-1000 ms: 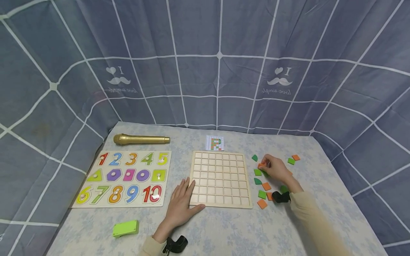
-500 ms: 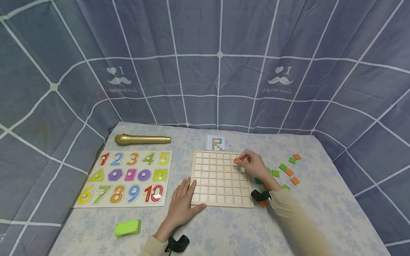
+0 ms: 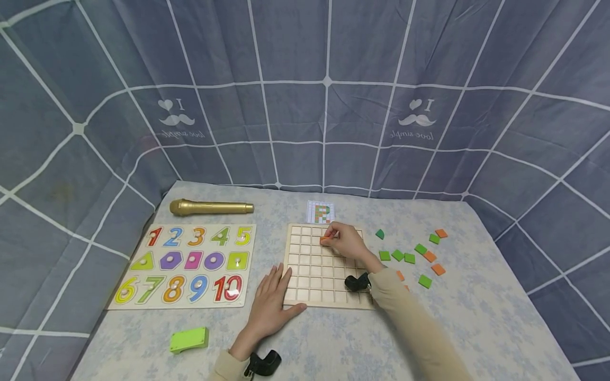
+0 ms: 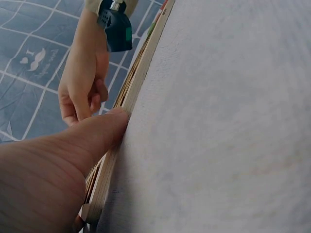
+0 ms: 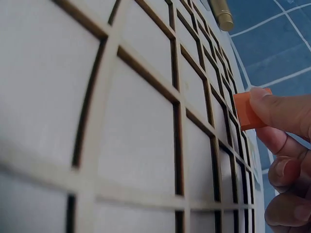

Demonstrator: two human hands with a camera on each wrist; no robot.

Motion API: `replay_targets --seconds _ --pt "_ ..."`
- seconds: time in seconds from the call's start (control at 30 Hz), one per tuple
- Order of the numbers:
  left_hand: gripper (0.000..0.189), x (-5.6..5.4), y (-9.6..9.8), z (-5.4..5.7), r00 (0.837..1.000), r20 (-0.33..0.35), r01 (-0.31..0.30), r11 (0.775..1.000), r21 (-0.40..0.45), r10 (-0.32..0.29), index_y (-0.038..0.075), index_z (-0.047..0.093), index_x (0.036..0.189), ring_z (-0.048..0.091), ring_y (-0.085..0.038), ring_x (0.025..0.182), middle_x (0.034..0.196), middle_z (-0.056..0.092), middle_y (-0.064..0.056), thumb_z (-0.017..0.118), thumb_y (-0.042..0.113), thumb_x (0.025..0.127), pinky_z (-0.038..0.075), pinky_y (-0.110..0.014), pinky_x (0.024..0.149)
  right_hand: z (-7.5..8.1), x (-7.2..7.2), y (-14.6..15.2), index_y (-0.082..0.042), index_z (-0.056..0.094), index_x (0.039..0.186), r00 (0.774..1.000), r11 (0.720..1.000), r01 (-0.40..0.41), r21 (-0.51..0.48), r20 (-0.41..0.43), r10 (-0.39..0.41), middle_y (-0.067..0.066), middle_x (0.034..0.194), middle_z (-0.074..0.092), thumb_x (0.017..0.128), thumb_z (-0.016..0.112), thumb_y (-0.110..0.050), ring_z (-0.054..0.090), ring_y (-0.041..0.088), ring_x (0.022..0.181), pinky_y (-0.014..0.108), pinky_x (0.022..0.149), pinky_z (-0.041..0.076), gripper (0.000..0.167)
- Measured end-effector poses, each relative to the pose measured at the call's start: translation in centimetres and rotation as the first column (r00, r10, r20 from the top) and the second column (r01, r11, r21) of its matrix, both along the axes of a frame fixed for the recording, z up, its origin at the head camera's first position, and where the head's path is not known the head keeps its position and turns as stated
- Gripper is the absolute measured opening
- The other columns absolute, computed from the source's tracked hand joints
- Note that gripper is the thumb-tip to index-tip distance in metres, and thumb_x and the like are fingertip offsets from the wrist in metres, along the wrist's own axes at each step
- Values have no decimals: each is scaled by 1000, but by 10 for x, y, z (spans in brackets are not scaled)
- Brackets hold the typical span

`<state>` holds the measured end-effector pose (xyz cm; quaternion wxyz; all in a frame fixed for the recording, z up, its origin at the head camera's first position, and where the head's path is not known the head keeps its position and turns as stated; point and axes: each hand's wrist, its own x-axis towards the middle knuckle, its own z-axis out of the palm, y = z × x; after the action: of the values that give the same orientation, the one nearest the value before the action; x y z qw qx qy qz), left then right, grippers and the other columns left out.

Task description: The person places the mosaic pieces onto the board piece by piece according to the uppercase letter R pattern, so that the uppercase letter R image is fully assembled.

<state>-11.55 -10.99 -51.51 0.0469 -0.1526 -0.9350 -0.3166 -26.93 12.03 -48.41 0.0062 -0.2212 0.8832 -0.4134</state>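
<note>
A wooden grid board point(image 3: 318, 272) lies at the middle of the table. My left hand point(image 3: 270, 301) rests at its lower left corner, fingers stretched along the side and thumb on the front edge. In the left wrist view the thumb touches the board's rim. Over the upper part of the grid, my right hand point(image 3: 348, 243) pinches an orange square tile point(image 5: 245, 111) between thumb and fingers. The right wrist view shows this tile standing tilted at the grid's far cells; whether it touches them I cannot tell. Behind the board lies a small pattern card point(image 3: 321, 212).
Green tiles point(image 3: 397, 255) and orange tiles point(image 3: 438, 269) lie scattered right of the board, some hidden by the right forearm. To the left are a number puzzle point(image 3: 190, 260), a gold microphone point(image 3: 212, 208) and a green block point(image 3: 189, 339). A curtain point(image 3: 295, 111) hangs behind.
My right hand has taken the orange tile from the scattered pieces and moved left with it, over the board's upper rows. The left hand has stayed in place.
</note>
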Motion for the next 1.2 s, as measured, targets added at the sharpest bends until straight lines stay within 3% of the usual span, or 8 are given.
replay_targets --seconds 0.47,0.8,1.03,1.2 --pt "86 1 -1 -1 1000 -14 4 1000 -9 -4 -1 35 145 15 -37 140 150 25 -23 68 49 82 13 -52 110 -2 -10 -19 -16 62 82 1000 996 -23 85 15 22 -6 75 59 85 73 -23 52 11 61 28 54 42 13" --pt "86 0 -2 1 1000 -19 6 1000 -14 -6 0 35 146 14 -37 140 151 25 -23 67 49 83 13 -51 110 2 -12 -20 -16 68 86 1000 978 -9 208 -26 15 -4 87 61 88 70 -25 60 12 75 31 66 49 9" --pt "86 0 -1 0 999 -31 8 1000 -13 -9 -1 36 145 15 -37 140 150 26 -23 68 49 83 14 -52 110 6 -10 -20 -16 72 90 999 957 -13 291 -37 24 -3 90 62 89 69 -26 60 13 77 32 68 50 10" --pt "86 0 -1 -1 999 -33 7 1000 -11 -7 -1 36 145 15 -37 140 150 26 -23 68 48 83 14 -52 110 7 -10 -20 -15 75 95 997 942 -3 336 -69 27 2 101 68 89 68 -23 60 24 104 39 83 50 12"
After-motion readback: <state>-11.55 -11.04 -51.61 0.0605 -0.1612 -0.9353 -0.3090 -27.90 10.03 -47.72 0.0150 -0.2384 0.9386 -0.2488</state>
